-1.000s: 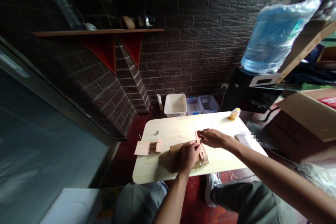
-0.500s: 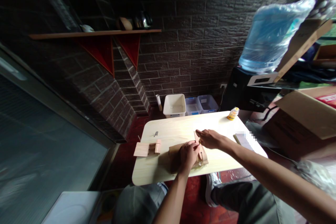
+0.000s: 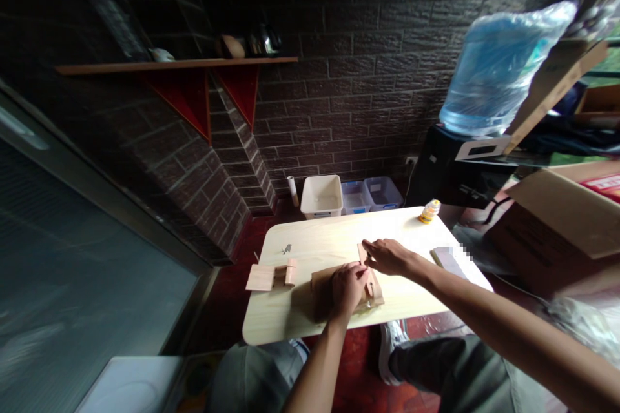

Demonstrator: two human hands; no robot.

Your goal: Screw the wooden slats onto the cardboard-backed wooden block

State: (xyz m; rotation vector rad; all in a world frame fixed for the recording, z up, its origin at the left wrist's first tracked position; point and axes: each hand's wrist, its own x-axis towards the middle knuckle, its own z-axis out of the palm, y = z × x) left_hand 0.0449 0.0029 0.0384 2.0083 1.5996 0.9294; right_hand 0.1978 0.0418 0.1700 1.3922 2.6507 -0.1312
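A folded tan piece that looks like a leather bag (image 3: 320,293) lies near the front edge of the table. My left hand (image 3: 347,287) rests over it, fingers closed on its upper right part. My right hand (image 3: 390,257) is closed in a pinch beside the left fingertips, at a narrow tan strap (image 3: 361,251) that sticks up past the bag. Anything small between the right fingers is hidden. At the bag's right end, a tan flap (image 3: 375,293) with a dark slot shows. Farther left lies a separate tan leather-like piece (image 3: 261,277) with a folded band.
The pale wooden table (image 3: 314,239) carries a small yellow-capped bottle (image 3: 429,211) and a flat phone-like object (image 3: 448,259). Bins (image 3: 322,197) stand behind it. A water dispenser (image 3: 450,168) and a cardboard box (image 3: 552,219) are on the right, a shelf (image 3: 184,64) upper left.
Both hands keep almost the same place and grip on the tan piece. The view has shifted very slightly.
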